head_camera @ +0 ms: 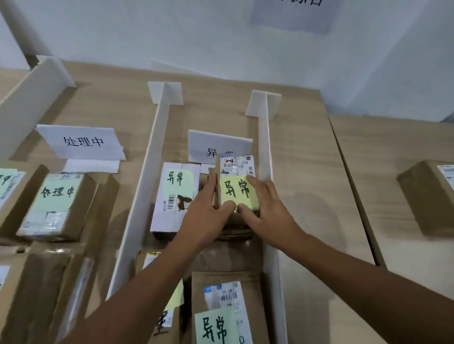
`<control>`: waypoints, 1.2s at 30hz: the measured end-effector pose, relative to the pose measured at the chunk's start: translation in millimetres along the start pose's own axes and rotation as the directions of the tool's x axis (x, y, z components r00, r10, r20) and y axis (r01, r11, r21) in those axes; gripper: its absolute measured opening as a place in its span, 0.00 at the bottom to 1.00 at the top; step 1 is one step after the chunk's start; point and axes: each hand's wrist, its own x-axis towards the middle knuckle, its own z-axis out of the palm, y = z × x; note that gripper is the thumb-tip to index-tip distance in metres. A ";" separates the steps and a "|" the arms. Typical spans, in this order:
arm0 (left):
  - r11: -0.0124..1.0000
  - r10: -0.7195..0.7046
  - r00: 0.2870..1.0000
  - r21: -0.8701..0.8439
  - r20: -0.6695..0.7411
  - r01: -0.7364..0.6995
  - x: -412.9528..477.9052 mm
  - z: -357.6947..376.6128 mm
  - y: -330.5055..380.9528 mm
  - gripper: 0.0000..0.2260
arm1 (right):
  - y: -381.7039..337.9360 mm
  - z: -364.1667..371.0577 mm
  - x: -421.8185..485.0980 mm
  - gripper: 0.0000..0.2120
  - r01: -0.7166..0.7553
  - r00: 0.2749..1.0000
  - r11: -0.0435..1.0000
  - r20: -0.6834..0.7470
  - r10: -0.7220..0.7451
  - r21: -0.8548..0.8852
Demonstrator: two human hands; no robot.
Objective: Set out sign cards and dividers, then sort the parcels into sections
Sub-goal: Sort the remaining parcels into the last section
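Observation:
A small brown parcel (237, 171) with a yellow note and a shipping label sits in the middle section between two white dividers (152, 159) (265, 154). My left hand (205, 206) grips its left side and near edge. My right hand (264, 206) grips its right side, thumb at the near edge. Behind the parcel stands a white sign card (214, 143), partly hidden. A white box (173, 197) with a yellow note lies to its left. A brown parcel (227, 312) with a note lies nearer me.
The left section holds a sign card (83, 141) and several brown parcels (58, 205). Another divider (22, 105) stands at far left. A lone brown parcel (437, 196) lies on the right table. A paper sign (295, 5) hangs on the wall.

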 end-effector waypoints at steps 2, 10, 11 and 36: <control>1.000 0.000 1.000 0.022 0.001 0.000 -1.0 -0.7 2.9 0.35 | -1.9 0.1 0.8 0.30 0.004 1.000 1.000 0.022 -0.004 0.001; 0.997 0.011 0.999 0.072 -0.031 -0.009 -7.4 0.1 12.8 0.28 | -11.9 -12.8 0.8 0.33 0.019 0.994 0.996 0.105 -0.010 -0.088; 0.996 0.032 0.999 0.081 -0.043 -0.028 -10.8 1.0 19.4 0.28 | -14.6 -17.6 -1.3 0.33 0.026 0.994 0.995 0.110 -0.015 -0.098; 0.874 0.425 0.895 0.194 0.139 -0.445 -14.8 425.7 311.9 0.41 | 302.1 -491.7 -208.0 0.34 -0.215 0.913 0.916 -0.403 0.065 -0.338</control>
